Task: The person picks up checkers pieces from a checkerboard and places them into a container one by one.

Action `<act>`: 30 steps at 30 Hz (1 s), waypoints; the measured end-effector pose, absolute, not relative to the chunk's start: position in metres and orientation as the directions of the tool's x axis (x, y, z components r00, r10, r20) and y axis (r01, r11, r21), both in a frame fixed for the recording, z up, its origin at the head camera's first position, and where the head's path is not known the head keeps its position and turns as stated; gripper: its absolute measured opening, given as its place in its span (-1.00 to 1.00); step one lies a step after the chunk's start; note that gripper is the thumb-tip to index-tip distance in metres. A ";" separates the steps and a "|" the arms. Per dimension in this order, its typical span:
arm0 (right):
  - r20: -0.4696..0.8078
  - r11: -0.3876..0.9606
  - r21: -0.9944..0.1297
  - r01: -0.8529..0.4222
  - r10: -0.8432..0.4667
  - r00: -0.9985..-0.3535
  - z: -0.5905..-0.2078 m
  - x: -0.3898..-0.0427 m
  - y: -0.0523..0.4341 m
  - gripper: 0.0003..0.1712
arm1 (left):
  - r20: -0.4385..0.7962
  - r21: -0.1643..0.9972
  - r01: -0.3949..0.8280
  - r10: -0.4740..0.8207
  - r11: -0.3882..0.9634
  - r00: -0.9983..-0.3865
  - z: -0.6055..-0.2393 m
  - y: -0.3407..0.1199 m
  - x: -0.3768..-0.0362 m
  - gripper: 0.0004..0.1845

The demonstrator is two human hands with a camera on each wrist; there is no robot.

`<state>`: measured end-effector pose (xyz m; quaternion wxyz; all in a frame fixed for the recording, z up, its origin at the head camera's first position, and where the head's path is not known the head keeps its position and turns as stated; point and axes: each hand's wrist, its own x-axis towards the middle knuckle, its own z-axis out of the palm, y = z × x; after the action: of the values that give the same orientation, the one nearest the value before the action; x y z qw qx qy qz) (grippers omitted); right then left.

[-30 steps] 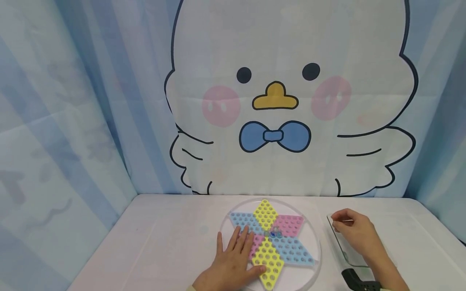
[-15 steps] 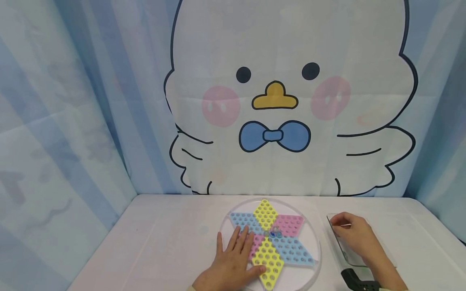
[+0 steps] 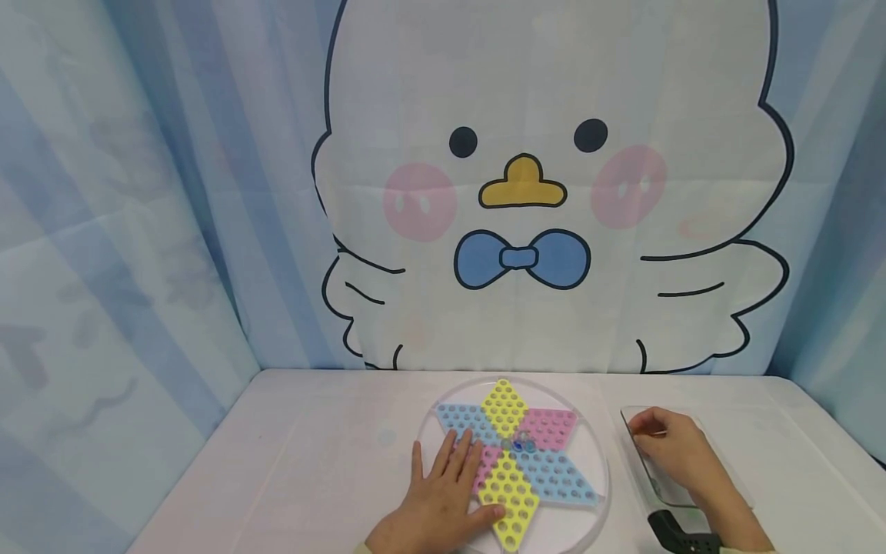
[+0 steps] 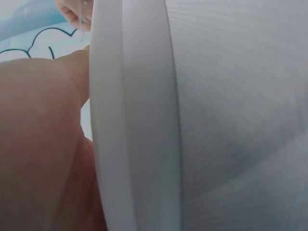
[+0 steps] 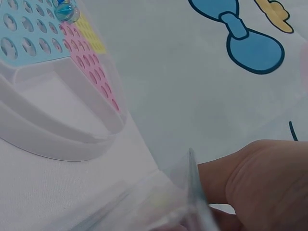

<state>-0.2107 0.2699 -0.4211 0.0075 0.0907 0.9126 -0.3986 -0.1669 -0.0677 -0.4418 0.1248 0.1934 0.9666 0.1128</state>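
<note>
My left hand lies flat with spread fingers on the left side of a round Chinese checkers board. Several glass marbles sit at the centre of its star. To the right, my right hand reaches over a clear plastic box, its fingers bent down inside the near rim. In the right wrist view, the box's clear wall covers the fingertips, so I cannot tell whether they hold a marble. The left wrist view shows mostly the board's white rim beside the left hand.
The white table carries both the board and the box. Behind it hangs a curtain printed with a cartoon bird. A black wrist device is by the right forearm, at the box's near end.
My right hand has dipped slightly, its fingers going from raised over the box to lower down in it. The left hand and the board have stayed put.
</note>
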 end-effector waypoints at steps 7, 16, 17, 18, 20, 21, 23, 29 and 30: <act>-0.054 0.683 -0.715 0.150 0.160 -0.986 -0.419 -0.209 0.270 -0.78 | -0.209 0.268 0.339 0.398 0.902 -0.893 -0.441 -0.067 -0.167 0.06; 0.019 0.681 -0.721 0.128 0.204 -0.979 -0.412 -0.208 0.266 -0.76 | -0.210 0.270 0.339 0.399 0.901 -0.893 -0.442 -0.067 -0.167 0.07; 0.027 0.679 -0.724 0.123 0.207 -0.978 -0.411 -0.207 0.266 -0.75 | -0.208 0.276 0.339 0.400 0.899 -0.893 -0.442 -0.067 -0.168 0.07; 0.037 0.679 -0.725 0.118 0.209 -0.977 -0.410 -0.206 0.265 -0.76 | -0.206 0.281 0.339 0.402 0.898 -0.892 -0.443 -0.067 -0.168 0.08; 0.068 0.682 -0.726 0.095 0.208 -0.976 -0.408 -0.205 0.264 -0.76 | -0.204 0.281 0.339 0.401 0.898 -0.893 -0.443 -0.068 -0.168 0.07; 0.086 0.683 -0.726 0.081 0.207 -0.975 -0.407 -0.204 0.263 -0.76 | -0.205 0.281 0.338 0.400 0.898 -0.893 -0.444 -0.067 -0.168 0.07; 0.125 0.685 -0.726 0.050 0.204 -0.971 -0.405 -0.202 0.261 -0.76 | -0.210 0.277 0.335 0.397 0.901 -0.894 -0.444 -0.067 -0.168 0.07; 0.206 0.669 -0.743 -0.028 0.188 -0.960 -0.401 -0.200 0.254 -0.76 | -0.217 0.266 0.335 0.395 0.904 -0.893 -0.442 -0.067 -0.168 0.05; 0.216 0.665 -0.745 -0.040 0.185 -0.959 -0.400 -0.200 0.253 -0.77 | -0.215 0.266 0.337 0.396 0.903 -0.893 -0.442 -0.067 -0.168 0.05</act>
<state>-0.2002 0.2530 -0.4005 -0.1379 0.0403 0.9020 -0.4070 -0.1680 -0.0666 -0.4424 0.1331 0.1897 0.9664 0.1115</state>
